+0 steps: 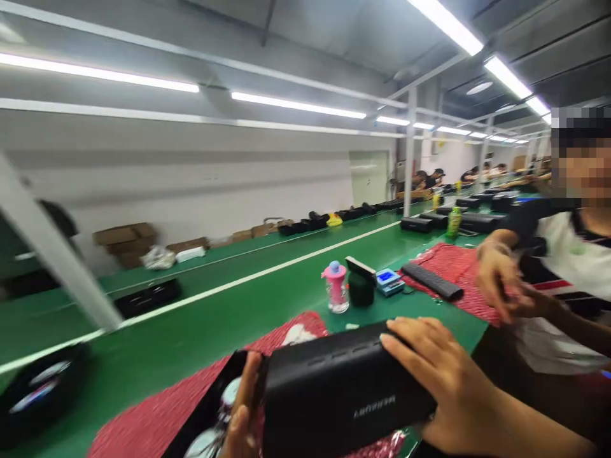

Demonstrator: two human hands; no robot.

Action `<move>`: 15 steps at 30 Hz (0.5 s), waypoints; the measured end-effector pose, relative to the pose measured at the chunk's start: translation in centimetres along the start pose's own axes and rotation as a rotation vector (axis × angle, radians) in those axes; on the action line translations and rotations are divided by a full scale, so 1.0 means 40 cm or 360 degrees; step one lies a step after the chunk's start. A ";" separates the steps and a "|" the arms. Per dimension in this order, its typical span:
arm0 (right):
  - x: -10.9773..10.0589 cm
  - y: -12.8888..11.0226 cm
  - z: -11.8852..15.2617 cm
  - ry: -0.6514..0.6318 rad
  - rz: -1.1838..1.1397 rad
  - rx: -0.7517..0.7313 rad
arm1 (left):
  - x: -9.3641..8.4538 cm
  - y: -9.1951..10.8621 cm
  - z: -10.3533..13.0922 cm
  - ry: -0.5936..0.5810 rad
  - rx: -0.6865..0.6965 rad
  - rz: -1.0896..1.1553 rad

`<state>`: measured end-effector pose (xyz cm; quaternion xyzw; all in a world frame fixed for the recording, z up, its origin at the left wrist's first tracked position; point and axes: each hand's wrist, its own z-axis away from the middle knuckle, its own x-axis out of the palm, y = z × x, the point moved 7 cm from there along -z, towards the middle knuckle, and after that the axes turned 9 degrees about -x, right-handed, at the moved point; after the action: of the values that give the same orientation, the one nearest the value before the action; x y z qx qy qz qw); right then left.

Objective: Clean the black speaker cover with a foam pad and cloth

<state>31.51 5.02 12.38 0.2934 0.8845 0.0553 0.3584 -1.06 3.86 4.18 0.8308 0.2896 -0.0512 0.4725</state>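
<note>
I have the black speaker (pixel 344 394) near the bottom of the view, lifted over the red mat (pixel 157 420) on the green bench (pixel 214 324); my right hand (pixel 443 381) is clamped over its right end with fingers across the top, and my left hand (pixel 243 413) presses the left end, thumb up. It looks like a rigid, fairly heavy box with smooth, possibly slippery faces, so I judge gripping both ends safest. A co-worker's hand (pixel 496 280) hovers over the far mat on the right.

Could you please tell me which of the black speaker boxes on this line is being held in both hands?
The black rectangular speaker box nearest the camera, gripped by the left hand and right hand; the others lie untouched on the green belt.
</note>
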 end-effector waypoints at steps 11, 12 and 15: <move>0.249 -0.274 -0.067 -0.0547 -0.0869 -0.0262 | -0.149 0.050 0.441 0.0275 -0.0249 0.0081; 0.258 -0.287 -0.071 -0.0560 -0.0883 -0.0281 | -0.154 0.054 0.455 0.0267 -0.0215 0.0082; 0.286 -0.314 -0.066 -0.0594 -0.0901 -0.0305 | -0.164 0.041 0.481 0.0263 -0.0159 -0.0037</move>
<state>17.21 1.39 3.57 0.0067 0.8408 -0.0180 0.5410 -1.98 -15.31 -2.78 0.8042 0.3393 0.0266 0.4873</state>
